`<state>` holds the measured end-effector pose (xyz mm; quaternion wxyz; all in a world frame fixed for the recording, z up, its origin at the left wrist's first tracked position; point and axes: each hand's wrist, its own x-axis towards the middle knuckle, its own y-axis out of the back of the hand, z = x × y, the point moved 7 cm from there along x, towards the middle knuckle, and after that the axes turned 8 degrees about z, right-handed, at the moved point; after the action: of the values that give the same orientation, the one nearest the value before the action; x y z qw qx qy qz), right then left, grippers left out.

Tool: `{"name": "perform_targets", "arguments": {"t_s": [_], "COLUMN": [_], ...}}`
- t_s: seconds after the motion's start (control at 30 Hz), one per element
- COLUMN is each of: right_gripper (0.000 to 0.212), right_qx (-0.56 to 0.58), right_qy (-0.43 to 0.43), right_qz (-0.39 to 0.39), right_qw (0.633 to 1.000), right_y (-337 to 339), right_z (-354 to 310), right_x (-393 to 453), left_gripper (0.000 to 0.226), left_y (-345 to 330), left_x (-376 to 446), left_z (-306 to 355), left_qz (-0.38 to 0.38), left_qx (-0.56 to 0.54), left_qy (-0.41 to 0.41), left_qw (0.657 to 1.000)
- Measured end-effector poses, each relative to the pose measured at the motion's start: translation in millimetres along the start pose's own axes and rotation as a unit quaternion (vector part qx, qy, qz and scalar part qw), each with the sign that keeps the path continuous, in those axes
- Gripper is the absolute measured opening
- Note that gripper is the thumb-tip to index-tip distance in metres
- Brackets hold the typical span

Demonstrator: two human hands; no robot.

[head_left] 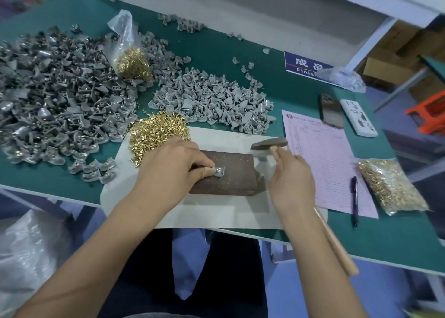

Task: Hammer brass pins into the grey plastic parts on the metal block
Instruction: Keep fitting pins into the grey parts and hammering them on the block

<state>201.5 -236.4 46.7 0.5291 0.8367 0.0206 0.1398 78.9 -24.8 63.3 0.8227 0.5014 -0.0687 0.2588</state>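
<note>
The left hand (168, 168) pinches a grey plastic part (219, 171) flat on the metal block (231, 173), near the surface's front edge. The right hand (292, 180) grips a wooden-handled hammer (269, 144), its head raised just beyond the block's right end.

Green-topped workbench (228, 52); white shelf frame (361, 50); cardboard boxes (395, 60) behind.

green bench (216, 52), grey parts (212, 101), brass pins (156, 131), paper sheet (325, 158)
</note>
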Motion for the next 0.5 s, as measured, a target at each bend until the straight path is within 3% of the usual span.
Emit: {"name": "perform_targets", "arguments": {"t_s": [0.1,0.2,0.33,0.5], "right_gripper": [0.04,0.022,0.006,0.006], "right_qx": [-0.018,0.093,0.145,0.159], "right_qy": [0.023,0.126,0.27,0.295], "right_qz": [0.01,0.074,0.02,-0.05], "right_qw": [1.0,0.985,0.952,0.941], "right_y": [-5.6,7.3,3.1,-15.2], "right_z": [-3.7,-35.1,-88.4,-124.5], "right_x": [-2.0,-13.9,-43.5,-58.0], "left_gripper": [0.013,0.011,0.007,0.01], "left_y": [-1.5,-1.8,2.7,24.4], "left_x": [-0.5,-4.7,-20.5,-51.5], "left_z": [-1.3,0.8,-1.9,-32.7], "left_qz": [-0.009,-0.002,0.026,0.074], "left_qx": [-0.004,-0.015,-0.059,-0.072], "left_qy": [0.009,0.01,0.021,0.079], "left_qw": [1.0,1.0,0.998,0.991]}}
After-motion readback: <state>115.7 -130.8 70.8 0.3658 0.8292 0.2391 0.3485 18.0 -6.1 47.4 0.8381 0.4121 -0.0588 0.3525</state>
